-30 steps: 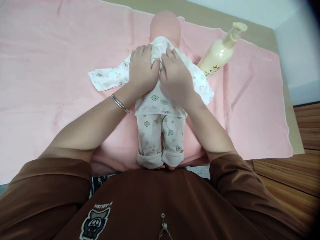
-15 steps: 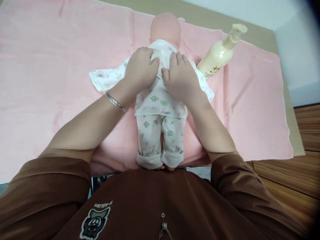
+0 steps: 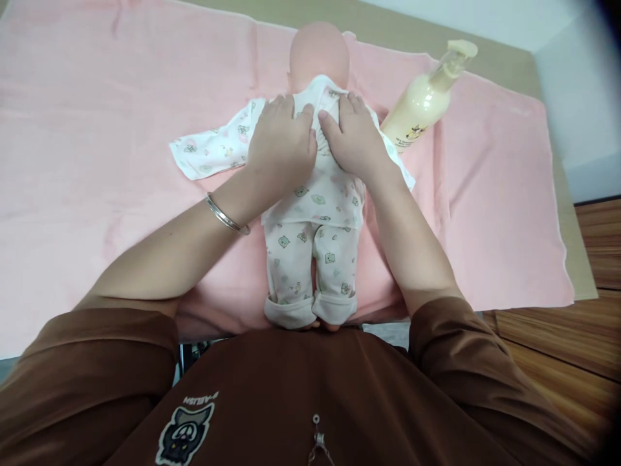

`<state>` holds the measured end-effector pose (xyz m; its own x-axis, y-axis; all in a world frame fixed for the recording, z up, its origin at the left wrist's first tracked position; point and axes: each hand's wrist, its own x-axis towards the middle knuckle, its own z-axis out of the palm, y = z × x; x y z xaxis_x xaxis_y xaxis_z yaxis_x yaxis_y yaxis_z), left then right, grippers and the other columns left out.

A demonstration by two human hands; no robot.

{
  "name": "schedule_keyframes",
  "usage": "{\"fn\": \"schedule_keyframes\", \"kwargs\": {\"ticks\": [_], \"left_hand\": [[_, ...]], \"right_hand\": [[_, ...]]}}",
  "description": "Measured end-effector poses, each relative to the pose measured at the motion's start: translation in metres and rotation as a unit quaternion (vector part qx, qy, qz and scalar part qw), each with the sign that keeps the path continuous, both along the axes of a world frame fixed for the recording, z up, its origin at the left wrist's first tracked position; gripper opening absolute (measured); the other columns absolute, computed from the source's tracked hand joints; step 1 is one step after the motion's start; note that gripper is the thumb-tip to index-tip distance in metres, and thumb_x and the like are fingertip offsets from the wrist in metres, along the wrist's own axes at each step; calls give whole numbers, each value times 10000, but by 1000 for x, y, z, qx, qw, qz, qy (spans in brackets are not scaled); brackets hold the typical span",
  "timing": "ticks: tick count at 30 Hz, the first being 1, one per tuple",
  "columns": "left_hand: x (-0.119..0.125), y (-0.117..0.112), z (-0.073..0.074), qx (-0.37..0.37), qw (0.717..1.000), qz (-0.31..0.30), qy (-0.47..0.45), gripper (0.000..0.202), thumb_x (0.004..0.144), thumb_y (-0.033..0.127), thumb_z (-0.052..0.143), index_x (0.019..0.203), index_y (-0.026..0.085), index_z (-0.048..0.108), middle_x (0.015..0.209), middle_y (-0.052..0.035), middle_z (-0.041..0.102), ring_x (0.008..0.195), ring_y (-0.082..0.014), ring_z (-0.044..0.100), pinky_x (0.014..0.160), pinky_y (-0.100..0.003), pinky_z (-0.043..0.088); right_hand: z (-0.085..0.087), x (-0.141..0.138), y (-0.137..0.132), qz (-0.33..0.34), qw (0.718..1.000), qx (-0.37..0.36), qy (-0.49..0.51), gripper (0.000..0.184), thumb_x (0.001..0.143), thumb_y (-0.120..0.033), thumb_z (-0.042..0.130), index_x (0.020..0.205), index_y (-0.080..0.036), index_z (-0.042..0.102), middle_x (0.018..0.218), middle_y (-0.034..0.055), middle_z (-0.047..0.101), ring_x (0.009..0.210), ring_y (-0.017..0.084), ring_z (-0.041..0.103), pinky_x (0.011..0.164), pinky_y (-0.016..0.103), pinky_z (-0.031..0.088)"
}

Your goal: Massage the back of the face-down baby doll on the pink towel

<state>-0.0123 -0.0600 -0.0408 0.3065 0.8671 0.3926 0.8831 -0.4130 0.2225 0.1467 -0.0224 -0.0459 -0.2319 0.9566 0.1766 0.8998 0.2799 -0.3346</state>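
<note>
A baby doll (image 3: 315,213) in white printed pyjamas lies on a pink towel (image 3: 97,129), its bare head (image 3: 319,55) pointing away from me. My left hand (image 3: 284,145) lies flat on the doll's upper back, left of the middle, fingers stretched toward the neck. My right hand (image 3: 356,139) rests flat beside it on the right of the back, fingers together and extended. Both palms press on the shirt fabric and hold nothing. A silver bangle (image 3: 223,217) circles my left wrist. The doll's cuffed legs (image 3: 310,304) reach the near towel edge.
A cream pump bottle (image 3: 427,97) lies tilted on the towel right of the doll's shoulder. The towel covers a beige table (image 3: 504,68); wooden floor (image 3: 572,349) shows at right. My brown shirt (image 3: 291,401) fills the bottom.
Both hands slid slightly down the doll's back, then up again toward its neck, staying flat. The shirt's left sleeve has spread out a little further.
</note>
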Motion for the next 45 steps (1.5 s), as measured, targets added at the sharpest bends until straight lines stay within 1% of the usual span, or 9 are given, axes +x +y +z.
{"fn": "schedule_keyframes", "kwargs": {"ticks": [4,8,12,18,23,28,32,37,45], "left_hand": [[-10,24,-9,-49,996,9,-77,192,870,149,405,898,238,573,954,-102,565,951,-274,526,835,-426,456],[-19,43,-19,-78,991,35,-103,244,934,242,343,987,234,581,980,-99,585,957,-268,525,847,-433,459],[-14,28,-16,-52,996,27,-71,325,959,273,318,1189,221,542,1085,-115,558,1065,-282,487,953,-450,430],[2,-1,-2,3,1000,13,27,358,873,119,438,1214,80,541,1212,-176,512,1211,-335,437,1086,-494,346],[-6,24,-8,-38,994,-2,-102,193,798,94,432,854,224,564,969,-116,585,974,-295,555,900,-427,468],[-14,39,-21,-53,987,4,-150,275,883,255,376,1028,303,605,1021,-98,595,1025,-306,526,923,-452,415],[-11,40,-32,-39,988,27,-149,373,917,276,378,1260,234,518,1163,-76,557,1132,-261,455,1039,-420,349],[-7,46,-40,-47,988,71,-129,366,924,276,404,1261,180,509,1175,-92,528,1112,-253,431,1016,-407,349],[-5,41,-28,-100,981,91,-141,378,910,314,410,1270,233,489,1220,-94,497,1149,-268,392,1019,-454,317]], "right_hand": [[14,-16,-29,18,998,2,-61,564,983,-379,309,1452,-64,320,1486,151,346,1407,295,271,1178,479,225],[25,-32,-53,30,989,37,-140,548,955,-255,336,1421,35,333,1454,217,364,1380,322,307,1165,475,260],[19,-20,-34,59,996,40,-50,389,959,-312,272,1236,-192,519,1304,99,529,1297,265,404,1108,430,358],[3,1,2,14,1000,-6,-5,517,962,-457,194,1317,-185,454,1379,73,480,1327,242,364,1163,443,270],[13,-12,-25,20,999,-18,-37,632,927,-441,236,1458,-102,285,1507,74,317,1421,253,210,1206,430,178],[19,-21,-40,40,996,37,-71,493,932,-378,249,1327,-158,446,1326,111,501,1276,278,392,1132,433,313],[14,-17,-22,15,995,60,-76,400,960,-359,249,1091,-158,569,1043,157,603,996,304,542,906,443,475],[6,-12,0,-19,998,16,-61,405,972,-441,280,1060,-167,565,1024,155,611,992,329,556,886,467,468],[-3,-5,6,-14,999,24,-39,384,969,-503,311,1135,-204,486,1142,125,591,1047,312,539,919,486,462]]}}
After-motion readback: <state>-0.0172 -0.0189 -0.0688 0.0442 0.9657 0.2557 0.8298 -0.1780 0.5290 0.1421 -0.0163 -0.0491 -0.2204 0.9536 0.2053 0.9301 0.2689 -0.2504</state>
